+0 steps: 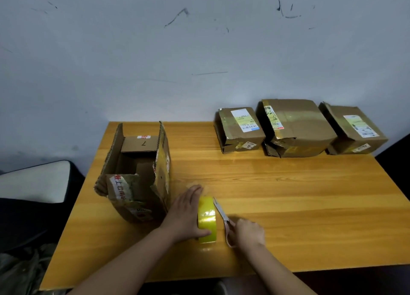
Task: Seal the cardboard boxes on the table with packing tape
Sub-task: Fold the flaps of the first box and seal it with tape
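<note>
Near the front edge of the wooden table [288,206], in the head view, a roll of yellow packing tape [207,219] is stood on its edge and gripped by the left hand [185,213], the thumb curled under its near side and the fingers laid over the far side. Just to its right, a pair of scissors [223,217] is held at the handles by the right hand [249,231], fingers clamped through the loops, with the blades lying against the roll; whether the blades are parted cannot be told. An open cardboard box [137,174], flaps upright, is set just left of the tape, and three closed boxes [297,128] are lined along the far edge. A loose tape end cannot be made out, so the cut may be misplaced; the film could be nicked into the roll, the freed end could cling back, and the left fingers are judged close enough to the blades to be caught
</note>
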Tool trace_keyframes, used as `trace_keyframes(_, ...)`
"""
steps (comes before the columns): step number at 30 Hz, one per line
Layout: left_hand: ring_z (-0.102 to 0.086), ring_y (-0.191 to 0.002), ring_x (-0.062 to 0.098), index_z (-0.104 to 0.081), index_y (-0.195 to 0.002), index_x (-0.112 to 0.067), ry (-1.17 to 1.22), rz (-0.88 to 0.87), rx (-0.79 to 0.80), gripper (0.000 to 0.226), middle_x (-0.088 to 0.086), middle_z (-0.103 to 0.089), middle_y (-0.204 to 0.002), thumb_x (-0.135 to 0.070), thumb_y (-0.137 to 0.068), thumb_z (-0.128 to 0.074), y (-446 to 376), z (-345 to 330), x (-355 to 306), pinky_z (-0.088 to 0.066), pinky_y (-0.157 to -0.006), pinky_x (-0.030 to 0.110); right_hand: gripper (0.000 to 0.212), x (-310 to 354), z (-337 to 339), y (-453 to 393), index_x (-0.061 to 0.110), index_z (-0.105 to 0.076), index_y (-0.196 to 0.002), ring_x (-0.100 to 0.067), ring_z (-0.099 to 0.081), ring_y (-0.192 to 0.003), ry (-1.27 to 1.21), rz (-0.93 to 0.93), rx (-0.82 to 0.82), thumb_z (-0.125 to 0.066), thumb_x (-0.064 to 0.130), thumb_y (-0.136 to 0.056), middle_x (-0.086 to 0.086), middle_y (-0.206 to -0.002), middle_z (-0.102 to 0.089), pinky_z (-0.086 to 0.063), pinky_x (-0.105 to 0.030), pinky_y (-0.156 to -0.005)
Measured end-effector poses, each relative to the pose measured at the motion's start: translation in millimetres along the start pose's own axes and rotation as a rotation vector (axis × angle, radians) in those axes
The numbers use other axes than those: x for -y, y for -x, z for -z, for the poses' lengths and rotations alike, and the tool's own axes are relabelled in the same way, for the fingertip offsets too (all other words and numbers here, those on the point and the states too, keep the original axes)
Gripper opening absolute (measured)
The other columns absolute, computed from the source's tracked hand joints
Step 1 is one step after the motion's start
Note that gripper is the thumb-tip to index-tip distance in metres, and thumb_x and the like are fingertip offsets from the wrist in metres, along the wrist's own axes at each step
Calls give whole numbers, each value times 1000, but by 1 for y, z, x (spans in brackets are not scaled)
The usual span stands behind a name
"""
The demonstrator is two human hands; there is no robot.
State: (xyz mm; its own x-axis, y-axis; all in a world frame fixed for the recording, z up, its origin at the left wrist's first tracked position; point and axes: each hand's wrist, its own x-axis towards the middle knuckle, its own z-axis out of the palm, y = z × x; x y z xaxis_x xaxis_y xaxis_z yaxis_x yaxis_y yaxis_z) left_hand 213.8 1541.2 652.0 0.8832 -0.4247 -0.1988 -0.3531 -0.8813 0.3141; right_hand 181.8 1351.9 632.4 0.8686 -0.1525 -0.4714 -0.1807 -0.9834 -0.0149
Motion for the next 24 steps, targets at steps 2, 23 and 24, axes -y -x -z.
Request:
trace_keyframes(2, 3, -147, 18, 10, -151, -15, -10, -5, -1, 118, 0, 7, -158, -66, -74, -64, 0, 0, -1, -1, -120, 33, 37, 0, 3, 3, 19, -62, -107, -22, -65, -98, -154, 43, -103, -42, 49, -98, -1, -104, -68, -47, -30, -75)
trace_keyframes(23, -11, -144, 11, -7, -150, -19, 303, -78, -214, 94, -4, -7, -156, -67, -77, -42, 16, 36, -9, -19, -118, 32, 22, 51, -47, 19, 14, -61, -102, -16, -59, -71, -2033, -474, 545, -46, 31, -101, -2, -76, -69, -51, -32, -65)
trace_keyframes(24, -12, -143, 10, -8, -150, -20, 348, -55, -203, 90, -5, -9, -156, -60, -81, -48, 18, 39, -11, -20, -117, 31, 23, 53, -50, 18, 13, -59, -106, -18, -58, -75, -2035, -505, 551, -45, 31, -101, -4, -84, -67, -54, -33, -62)
